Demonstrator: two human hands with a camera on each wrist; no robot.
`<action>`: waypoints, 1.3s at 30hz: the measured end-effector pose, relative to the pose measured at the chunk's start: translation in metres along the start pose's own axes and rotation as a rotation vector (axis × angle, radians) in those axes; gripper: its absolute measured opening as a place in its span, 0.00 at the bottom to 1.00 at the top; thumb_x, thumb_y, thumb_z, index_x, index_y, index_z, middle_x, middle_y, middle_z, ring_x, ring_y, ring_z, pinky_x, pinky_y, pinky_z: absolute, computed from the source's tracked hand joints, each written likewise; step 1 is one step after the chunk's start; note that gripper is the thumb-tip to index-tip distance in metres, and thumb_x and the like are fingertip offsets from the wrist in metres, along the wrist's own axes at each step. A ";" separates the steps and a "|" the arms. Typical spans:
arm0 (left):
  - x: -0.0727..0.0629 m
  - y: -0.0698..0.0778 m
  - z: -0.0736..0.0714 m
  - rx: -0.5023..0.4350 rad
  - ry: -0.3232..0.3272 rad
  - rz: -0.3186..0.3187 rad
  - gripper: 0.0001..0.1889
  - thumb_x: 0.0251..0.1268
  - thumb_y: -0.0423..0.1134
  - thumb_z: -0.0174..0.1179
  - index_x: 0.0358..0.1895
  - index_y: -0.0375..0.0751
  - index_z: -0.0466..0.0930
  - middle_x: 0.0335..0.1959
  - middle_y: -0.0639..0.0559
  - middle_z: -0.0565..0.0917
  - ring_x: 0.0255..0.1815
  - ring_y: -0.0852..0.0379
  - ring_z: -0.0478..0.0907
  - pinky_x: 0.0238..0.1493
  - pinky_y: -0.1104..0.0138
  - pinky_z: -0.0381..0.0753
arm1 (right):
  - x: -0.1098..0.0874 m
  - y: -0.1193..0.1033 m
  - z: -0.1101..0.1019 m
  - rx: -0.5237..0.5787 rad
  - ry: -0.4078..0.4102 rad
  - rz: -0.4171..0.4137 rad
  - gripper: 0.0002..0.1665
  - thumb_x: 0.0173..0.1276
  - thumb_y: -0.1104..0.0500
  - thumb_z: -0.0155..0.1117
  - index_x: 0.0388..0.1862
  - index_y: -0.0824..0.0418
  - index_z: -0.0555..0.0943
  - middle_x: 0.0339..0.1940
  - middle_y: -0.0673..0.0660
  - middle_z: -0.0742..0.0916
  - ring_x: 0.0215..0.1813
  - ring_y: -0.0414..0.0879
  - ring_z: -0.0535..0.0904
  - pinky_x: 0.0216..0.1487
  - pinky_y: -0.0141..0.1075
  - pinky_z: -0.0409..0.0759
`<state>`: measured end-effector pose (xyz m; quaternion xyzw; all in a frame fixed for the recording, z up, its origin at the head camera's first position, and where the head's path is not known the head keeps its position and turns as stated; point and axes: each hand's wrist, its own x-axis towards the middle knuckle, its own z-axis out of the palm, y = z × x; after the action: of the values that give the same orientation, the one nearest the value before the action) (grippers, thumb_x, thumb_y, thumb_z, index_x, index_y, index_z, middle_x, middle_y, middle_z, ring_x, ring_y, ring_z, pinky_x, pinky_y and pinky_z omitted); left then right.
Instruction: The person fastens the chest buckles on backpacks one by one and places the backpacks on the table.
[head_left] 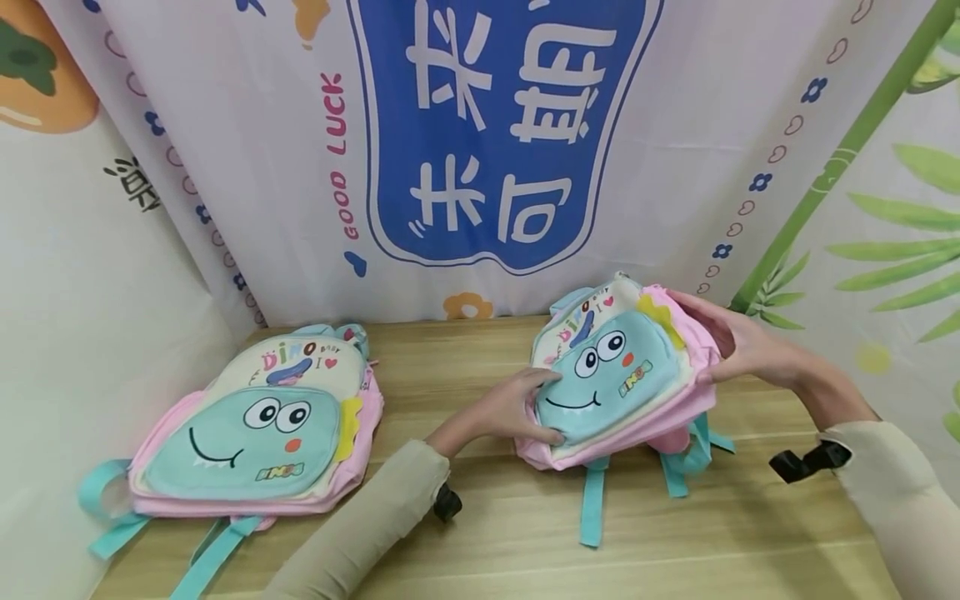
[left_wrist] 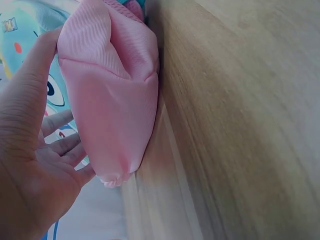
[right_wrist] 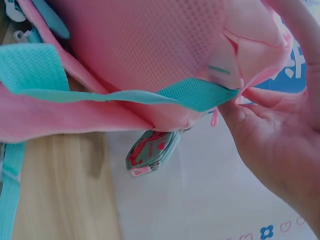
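A small pink, cream and light-blue children's backpack (head_left: pixel 600 375) with a cartoon dinosaur face stands tilted at the right of the table, straps trailing below it. My left hand (head_left: pixel 517 408) grips its left end, thumb and fingers spread over the blue front pocket. In the left wrist view, that hand (left_wrist: pixel 45 145) lies beside the pink side panel (left_wrist: pixel 110 95). My right hand (head_left: pixel 750 342) holds the upper right side. Seen from the right wrist, the hand (right_wrist: pixel 280 120) pinches the pink edge where a turquoise strap (right_wrist: pixel 195 94) joins it. The fingers behind the bag are partly hidden.
A matching backpack (head_left: pixel 247 433) lies on the left of the wooden table (head_left: pixel 480 533), its straps toward the front edge. A printed cloth (head_left: pixel 300 208) hangs behind the table. A small green and red pouch (right_wrist: pixel 152 150) dangles from the held backpack.
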<state>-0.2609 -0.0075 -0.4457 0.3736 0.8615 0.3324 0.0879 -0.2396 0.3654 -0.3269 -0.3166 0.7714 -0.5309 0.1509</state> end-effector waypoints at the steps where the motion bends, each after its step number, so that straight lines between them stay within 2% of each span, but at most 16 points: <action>1: 0.000 0.000 -0.001 -0.006 0.002 -0.002 0.52 0.47 0.57 0.79 0.76 0.47 0.65 0.77 0.50 0.68 0.77 0.54 0.66 0.76 0.59 0.67 | 0.003 -0.002 0.001 -0.001 0.014 0.004 0.64 0.56 0.77 0.67 0.85 0.59 0.44 0.82 0.55 0.59 0.72 0.37 0.71 0.63 0.32 0.79; 8: 0.000 -0.001 -0.001 -0.070 0.027 -0.012 0.54 0.44 0.58 0.80 0.77 0.46 0.64 0.73 0.49 0.72 0.68 0.56 0.73 0.71 0.62 0.72 | 0.016 -0.018 0.006 -0.076 0.122 0.031 0.56 0.59 0.75 0.68 0.83 0.64 0.52 0.83 0.60 0.61 0.70 0.31 0.71 0.62 0.27 0.78; 16: 0.004 -0.001 0.006 -0.131 0.042 -0.012 0.54 0.45 0.59 0.79 0.77 0.48 0.63 0.75 0.50 0.69 0.71 0.56 0.71 0.73 0.62 0.70 | 0.031 -0.034 0.010 -0.115 0.149 0.026 0.49 0.63 0.73 0.67 0.81 0.64 0.58 0.84 0.59 0.59 0.70 0.31 0.71 0.59 0.27 0.81; 22: 0.002 0.000 0.003 -0.138 0.055 -0.028 0.55 0.43 0.57 0.80 0.77 0.48 0.63 0.74 0.50 0.70 0.70 0.55 0.71 0.73 0.59 0.71 | 0.043 -0.045 0.014 -0.152 0.162 0.033 0.45 0.63 0.72 0.69 0.77 0.64 0.63 0.83 0.59 0.61 0.67 0.34 0.73 0.57 0.27 0.82; 29: -0.003 -0.003 -0.004 -0.161 0.040 -0.052 0.53 0.45 0.55 0.80 0.77 0.49 0.63 0.72 0.50 0.71 0.67 0.55 0.72 0.70 0.58 0.73 | 0.059 -0.050 0.017 -0.191 0.122 0.030 0.45 0.64 0.69 0.69 0.79 0.59 0.63 0.83 0.58 0.61 0.68 0.37 0.73 0.59 0.28 0.81; 35: -0.007 -0.006 -0.009 -0.149 0.039 -0.053 0.53 0.45 0.54 0.80 0.77 0.49 0.62 0.71 0.49 0.71 0.66 0.54 0.73 0.68 0.56 0.75 | 0.069 -0.052 0.016 -0.239 0.041 -0.031 0.49 0.64 0.68 0.67 0.82 0.54 0.60 0.84 0.57 0.60 0.73 0.36 0.68 0.64 0.25 0.76; 39: -0.008 -0.008 -0.007 -0.144 0.047 -0.044 0.53 0.45 0.54 0.80 0.77 0.49 0.63 0.71 0.50 0.73 0.65 0.53 0.74 0.68 0.57 0.76 | 0.078 -0.056 0.018 -0.275 0.001 -0.053 0.50 0.63 0.67 0.66 0.82 0.52 0.58 0.83 0.56 0.63 0.73 0.38 0.68 0.65 0.26 0.74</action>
<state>-0.2630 -0.0207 -0.4460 0.3395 0.8452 0.4000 0.1017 -0.2696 0.2890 -0.2750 -0.3545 0.8283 -0.4241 0.0915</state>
